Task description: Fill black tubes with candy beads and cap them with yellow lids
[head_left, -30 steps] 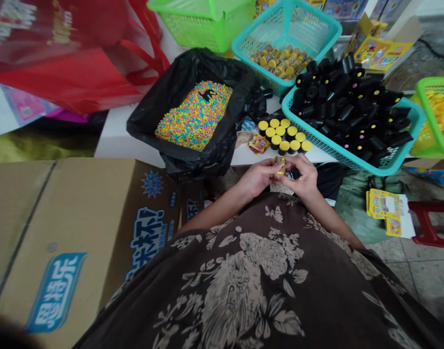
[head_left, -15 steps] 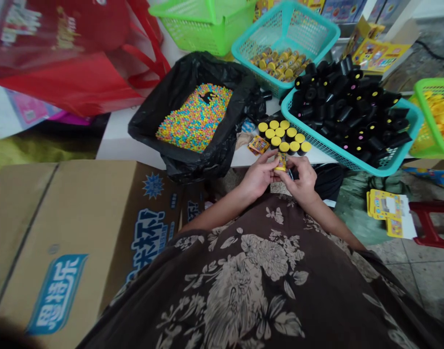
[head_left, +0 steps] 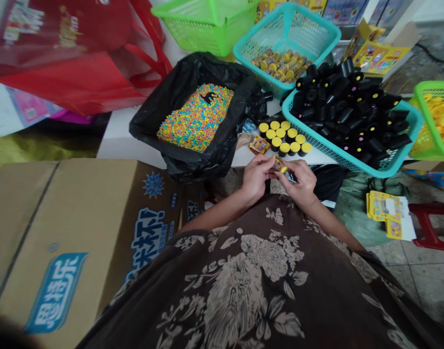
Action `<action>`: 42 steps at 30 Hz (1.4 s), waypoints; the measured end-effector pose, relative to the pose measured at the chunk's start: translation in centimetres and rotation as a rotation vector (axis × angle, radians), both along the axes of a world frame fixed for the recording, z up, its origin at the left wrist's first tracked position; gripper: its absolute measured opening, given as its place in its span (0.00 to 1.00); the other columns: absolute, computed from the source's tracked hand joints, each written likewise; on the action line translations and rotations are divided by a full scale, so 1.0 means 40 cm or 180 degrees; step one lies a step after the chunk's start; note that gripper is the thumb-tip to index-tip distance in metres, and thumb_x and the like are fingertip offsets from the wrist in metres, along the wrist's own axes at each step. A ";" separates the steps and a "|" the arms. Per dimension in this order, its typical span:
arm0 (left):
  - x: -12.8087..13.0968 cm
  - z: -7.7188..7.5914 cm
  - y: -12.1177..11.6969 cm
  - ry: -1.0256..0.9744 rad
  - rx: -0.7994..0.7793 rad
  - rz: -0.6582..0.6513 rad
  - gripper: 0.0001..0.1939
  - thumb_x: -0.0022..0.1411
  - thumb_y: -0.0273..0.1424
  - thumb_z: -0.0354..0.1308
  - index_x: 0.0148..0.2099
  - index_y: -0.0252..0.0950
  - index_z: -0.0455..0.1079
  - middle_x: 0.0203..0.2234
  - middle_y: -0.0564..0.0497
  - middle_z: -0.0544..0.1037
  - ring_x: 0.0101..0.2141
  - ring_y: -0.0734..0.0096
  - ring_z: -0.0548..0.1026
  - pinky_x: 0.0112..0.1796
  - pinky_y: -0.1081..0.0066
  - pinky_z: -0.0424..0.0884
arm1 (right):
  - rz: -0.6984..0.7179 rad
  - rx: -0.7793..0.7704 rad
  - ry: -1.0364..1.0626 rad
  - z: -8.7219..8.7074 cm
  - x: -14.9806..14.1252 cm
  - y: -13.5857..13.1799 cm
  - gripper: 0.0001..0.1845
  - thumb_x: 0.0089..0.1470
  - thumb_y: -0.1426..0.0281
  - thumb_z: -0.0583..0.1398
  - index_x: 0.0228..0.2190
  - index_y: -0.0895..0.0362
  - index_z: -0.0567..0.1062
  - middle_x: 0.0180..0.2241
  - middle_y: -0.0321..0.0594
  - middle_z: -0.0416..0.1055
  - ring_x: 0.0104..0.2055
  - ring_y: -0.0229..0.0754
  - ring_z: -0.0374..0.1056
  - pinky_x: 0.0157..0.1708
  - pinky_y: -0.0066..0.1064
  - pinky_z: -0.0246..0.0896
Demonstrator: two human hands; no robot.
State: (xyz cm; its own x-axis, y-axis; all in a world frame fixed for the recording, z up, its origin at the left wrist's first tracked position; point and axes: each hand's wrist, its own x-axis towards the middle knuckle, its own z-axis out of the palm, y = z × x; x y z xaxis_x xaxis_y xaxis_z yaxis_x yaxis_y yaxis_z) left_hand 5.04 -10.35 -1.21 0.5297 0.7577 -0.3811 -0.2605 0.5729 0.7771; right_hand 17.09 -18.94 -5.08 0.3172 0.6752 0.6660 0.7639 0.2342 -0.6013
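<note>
My left hand (head_left: 255, 178) and my right hand (head_left: 299, 183) meet in front of my body, fingers pinched together on a small yellow printed packet (head_left: 280, 165). Part of the packet is hidden by my fingertips. Just beyond my hands, on the white table (head_left: 127, 140), several black tubes with yellow caps (head_left: 282, 138) stand in a tight group. A flat printed sachet (head_left: 259, 144) lies to their left. A black plastic bag (head_left: 181, 82) of colourful small candies (head_left: 196, 118) lies open to the left of the tubes.
A teal basket (head_left: 338, 145) heaped with black tubes stands to the right, and another teal basket (head_left: 287, 29) holds yellow-wrapped tubes. Green baskets, a red bag (head_left: 72, 63) and a large cardboard box (head_left: 69, 228) surround the table. Yellow cards (head_left: 385, 213) and a red stool (head_left: 428, 225) are on the floor.
The yellow packet has turned from upright to a tilted position between my fingers. My hands have shifted slightly, and the tubes and baskets have stayed in place.
</note>
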 end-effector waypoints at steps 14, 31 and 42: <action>-0.023 0.009 0.008 -0.0149 0.0113 -0.0813 0.20 0.46 0.36 0.77 0.34 0.35 0.70 0.29 0.52 0.83 0.23 0.73 0.80 0.25 0.74 0.71 | 0.0668 -0.0101 0.2131 0.015 0.051 0.004 0.19 0.50 0.53 0.74 0.40 0.49 0.84 0.37 0.37 0.82 0.38 0.44 0.77 0.40 0.39 0.76; -0.018 -0.002 -0.012 0.0006 -0.0247 -0.0615 0.22 0.54 0.37 0.76 0.34 0.34 0.65 0.26 0.52 0.81 0.23 0.73 0.80 0.24 0.76 0.72 | 0.0513 0.0100 0.2226 0.000 0.038 0.013 0.13 0.54 0.61 0.72 0.40 0.50 0.82 0.44 0.40 0.83 0.48 0.49 0.79 0.51 0.46 0.76; -0.001 -0.008 -0.021 0.0082 0.0170 -0.0074 0.22 0.55 0.35 0.75 0.29 0.35 0.63 0.30 0.55 0.78 0.29 0.78 0.78 0.28 0.77 0.75 | 0.0245 0.0086 0.2162 -0.016 0.047 0.016 0.17 0.53 0.55 0.73 0.40 0.50 0.82 0.40 0.39 0.82 0.42 0.46 0.79 0.45 0.42 0.76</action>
